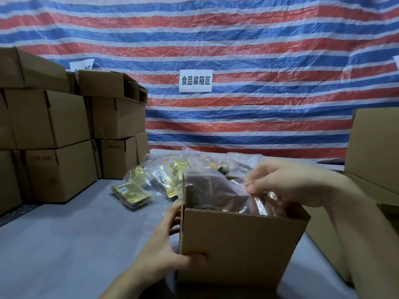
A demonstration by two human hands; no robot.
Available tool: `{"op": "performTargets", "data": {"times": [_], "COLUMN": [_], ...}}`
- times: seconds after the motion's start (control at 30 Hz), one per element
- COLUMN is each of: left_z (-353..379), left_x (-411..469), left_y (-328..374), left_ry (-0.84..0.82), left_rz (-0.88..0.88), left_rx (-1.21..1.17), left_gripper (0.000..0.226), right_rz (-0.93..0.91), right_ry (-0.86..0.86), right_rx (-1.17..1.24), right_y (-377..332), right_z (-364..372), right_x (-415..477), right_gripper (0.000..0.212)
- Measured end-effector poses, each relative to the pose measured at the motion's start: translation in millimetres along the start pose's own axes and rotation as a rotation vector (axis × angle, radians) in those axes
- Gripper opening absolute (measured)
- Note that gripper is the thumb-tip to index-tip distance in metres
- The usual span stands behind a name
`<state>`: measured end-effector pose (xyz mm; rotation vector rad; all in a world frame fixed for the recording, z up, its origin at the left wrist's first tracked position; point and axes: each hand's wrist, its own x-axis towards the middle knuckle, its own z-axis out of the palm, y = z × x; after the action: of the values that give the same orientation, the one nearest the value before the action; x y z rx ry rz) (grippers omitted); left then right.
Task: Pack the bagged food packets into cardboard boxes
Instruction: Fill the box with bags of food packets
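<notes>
At the far left of the grey surface [64, 234], closed cartons [54, 126] stand stacked. Near them lies a loose gold packet [131, 194]. The left grip [166, 244] clasps the open box [237, 244] at its left front corner, thumb on the front wall. Inside the box sits a clear bag [213, 189] with dark contents, its top edge pinched by the right grip [291, 184]. More cardboard [375, 147] stands further right.

Left hand [167, 244] clasping, thumb forward; right hand [291, 182] pinching.

Dim, even light, soft blur throughout, wide-angle bending at the edges.
</notes>
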<state>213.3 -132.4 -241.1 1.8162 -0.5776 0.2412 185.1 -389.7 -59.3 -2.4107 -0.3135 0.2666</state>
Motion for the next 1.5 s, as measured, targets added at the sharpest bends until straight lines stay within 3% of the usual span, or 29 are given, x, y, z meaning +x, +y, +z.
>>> {"op": "performTargets", "data": {"times": [0.2,0.3,0.4,0.5,0.63,0.7,0.8,0.87,1.13,1.4,1.5], "left_z": [-0.5,-0.7,-1.4,-1.3,-1.0,-1.0,-2.1,-2.8,-0.2,1.7,-1.6], "left_x": [1.3,2.1,2.6,2.4,2.6,2.8,2.3,2.0,1.7,1.1,0.4], "left_y": [-0.7,-1.5,-2.4,-3.2,-3.6,-4.3,-5.7,-5.6,-1.2,2.1,1.2], "left_ry": [0.000,-0.006,-0.014,-0.015,-0.013,-0.012,-0.012,-0.018,-0.025,-0.069,-0.055], "left_rz": [0.031,0.031,0.031,0.019,0.007,0.010,0.000,-0.004,0.016,-0.001,-0.039], "left_rx": [0.030,0.037,0.032,0.029,0.025,0.032,0.026,0.026,0.009,-0.019,-0.032], "left_gripper": [0.103,0.104,0.105,0.106,0.108,0.107,0.105,0.102,0.094,0.092,0.094], "right_rz": [0.154,0.192,0.164,0.056,-0.346,-0.403,-0.231,-0.149,0.067,0.059,-0.075], "right_ry": [0.135,0.144,0.176,0.255,0.457,0.314,-0.013,-0.097,-0.189,-0.137,-0.115], "right_rx": [-0.398,-0.466,-0.456,-0.416,-0.438,-0.374,-0.386,-0.368,-0.203,-0.328,-0.302], "right_y": [-9.7,-13.0,-15.2,-20.1,-35.4,-39.5,-40.6,-39.9,-40.2,-40.4,-39.1], "right_z": [16.8,24.6,24.1,20.0,27.8,37.6,52.1,55.5,61.2,61.7,50.7], "right_x": [8.5,9.9,5.9,-3.9,-12.9,-8.5,1.2,5.5,4.3,7.0,1.0], "right_gripper": [0.031,0.034,0.024,0.029,0.012,0.025,0.042,0.046,0.068,0.076,0.068]}}
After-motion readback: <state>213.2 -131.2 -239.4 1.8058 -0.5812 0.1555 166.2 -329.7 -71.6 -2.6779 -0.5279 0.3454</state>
